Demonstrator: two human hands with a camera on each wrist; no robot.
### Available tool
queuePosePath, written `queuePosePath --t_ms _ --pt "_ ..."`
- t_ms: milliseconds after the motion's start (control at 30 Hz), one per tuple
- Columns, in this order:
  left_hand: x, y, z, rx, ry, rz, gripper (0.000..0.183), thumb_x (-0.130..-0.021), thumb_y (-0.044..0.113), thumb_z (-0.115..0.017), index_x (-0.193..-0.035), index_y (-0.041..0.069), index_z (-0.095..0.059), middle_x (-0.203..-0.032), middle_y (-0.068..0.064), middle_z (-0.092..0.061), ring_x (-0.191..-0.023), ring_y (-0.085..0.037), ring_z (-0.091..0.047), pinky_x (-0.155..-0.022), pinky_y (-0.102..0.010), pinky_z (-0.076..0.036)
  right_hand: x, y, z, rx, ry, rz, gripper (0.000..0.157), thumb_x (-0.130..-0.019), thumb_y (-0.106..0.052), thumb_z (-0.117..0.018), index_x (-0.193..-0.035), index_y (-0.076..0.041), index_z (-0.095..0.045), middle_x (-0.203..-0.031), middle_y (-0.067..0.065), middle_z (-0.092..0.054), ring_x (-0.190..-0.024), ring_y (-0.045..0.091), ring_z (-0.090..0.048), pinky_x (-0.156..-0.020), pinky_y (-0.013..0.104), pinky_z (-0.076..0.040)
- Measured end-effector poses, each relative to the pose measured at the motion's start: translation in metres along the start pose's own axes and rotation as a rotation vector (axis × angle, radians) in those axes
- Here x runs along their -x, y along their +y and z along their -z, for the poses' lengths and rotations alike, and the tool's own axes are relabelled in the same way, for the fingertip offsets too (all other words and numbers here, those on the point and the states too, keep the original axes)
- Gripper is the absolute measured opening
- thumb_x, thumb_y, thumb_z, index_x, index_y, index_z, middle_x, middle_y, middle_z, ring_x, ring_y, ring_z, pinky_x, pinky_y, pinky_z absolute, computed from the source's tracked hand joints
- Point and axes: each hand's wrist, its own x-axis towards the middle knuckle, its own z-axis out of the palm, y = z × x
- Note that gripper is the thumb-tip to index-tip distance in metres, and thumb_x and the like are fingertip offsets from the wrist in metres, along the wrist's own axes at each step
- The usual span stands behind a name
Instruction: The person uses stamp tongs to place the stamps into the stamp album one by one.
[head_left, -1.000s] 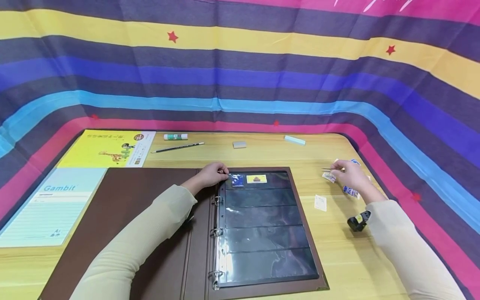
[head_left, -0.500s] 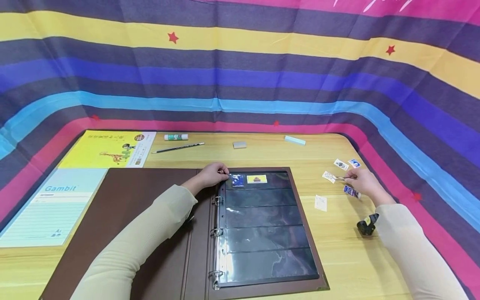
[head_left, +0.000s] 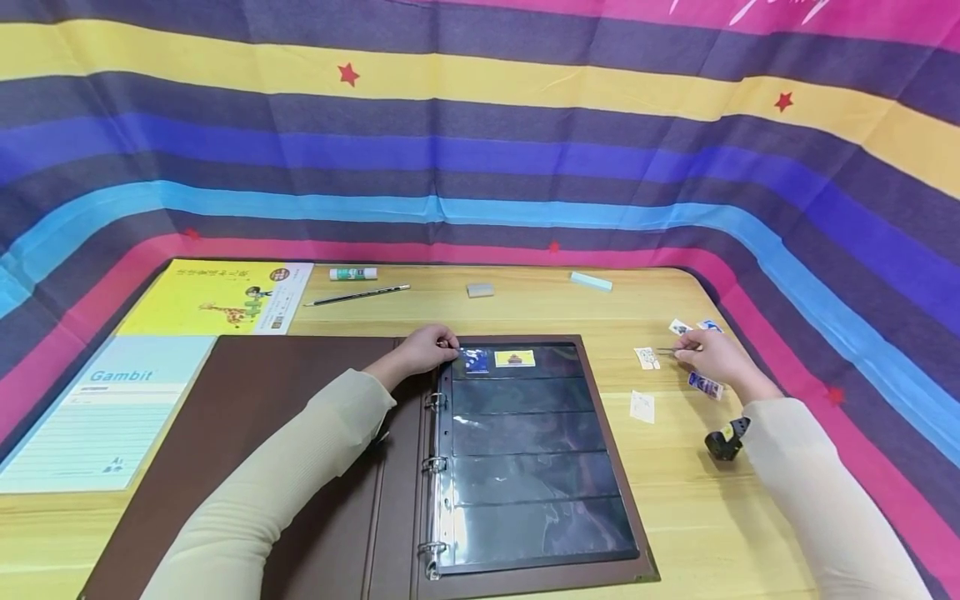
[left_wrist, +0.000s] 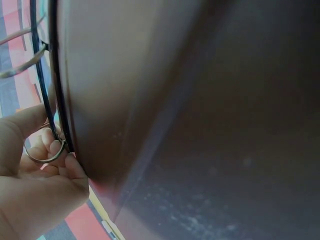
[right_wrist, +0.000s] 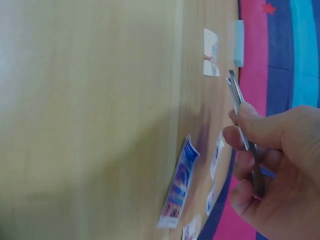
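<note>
A brown ring album (head_left: 300,417) lies spread out, with a clear-pocketed black page (head_left: 525,479) on its rings. In the page's top pocket sit a blue stamp (head_left: 476,361) and a yellow stamp (head_left: 514,358). My left hand (head_left: 423,350) pinches the page's upper inner corner; the left wrist view shows its fingers (left_wrist: 55,150) around the end ring. My right hand (head_left: 712,357) holds metal tweezers (right_wrist: 242,117) between thumb and fingers. Their tips, slightly apart, point at a pale stamp (head_left: 647,358) on the table, with nothing visible between them.
Several stamps lie around the right hand, among them a blue strip (head_left: 705,385) and a white one (head_left: 642,407). Along the back are a glue stick (head_left: 352,274), a pencil (head_left: 360,295), a grey eraser (head_left: 480,290) and a light-blue bar (head_left: 591,281). A notepad (head_left: 105,417) lies left.
The tweezers reached down to the pale stamp. That stamp has since shifted left and turned slightly on the table, and the right hand moved a little left. My left hand stayed in place.
</note>
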Motion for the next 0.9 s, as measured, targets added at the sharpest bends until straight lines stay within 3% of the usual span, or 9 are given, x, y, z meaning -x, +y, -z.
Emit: queuePosePath --t_ms 167,500,900 --pt "-0.002 -0.002 -0.002 -0.003 -0.003 -0.003 0.007 -0.079 0.008 -0.053 -0.084 0.003 -0.053 -0.075 -0.004 -0.045 -0.066 -0.016 -0.041 -0.06 -0.027 -0.035 -0.008 -0.001 -0.004 0.002 -0.008 -0.057 0.013 -0.082 -0.011 -0.05 -0.085 0.001 -0.055 -0.08 0.011 -0.054 -0.074 0.024 -0.047 -0.065 0.038 -0.036" --pt "-0.002 -0.002 -0.001 0.0 -0.01 0.0 0.006 -0.079 0.007 -0.052 -0.083 0.002 -0.053 -0.071 -0.003 -0.043 -0.062 -0.015 -0.04 -0.057 -0.026 -0.034 -0.012 -0.003 -0.007 0.038 -0.016 -0.058 0.008 -0.079 -0.008 -0.053 -0.08 -0.001 -0.056 -0.076 0.009 -0.054 -0.071 0.024 -0.048 -0.063 0.039 -0.036" --pt "-0.001 -0.002 0.0 -0.009 -0.004 -0.003 0.006 -0.079 0.007 -0.053 -0.082 0.003 -0.053 -0.072 -0.003 -0.044 -0.063 -0.015 -0.041 -0.059 -0.026 -0.035 -0.011 -0.017 -0.003 0.04 0.068 -0.032 0.011 -0.081 -0.012 -0.051 -0.078 -0.002 -0.056 -0.074 0.008 -0.054 -0.068 0.022 -0.046 -0.061 0.037 -0.034"
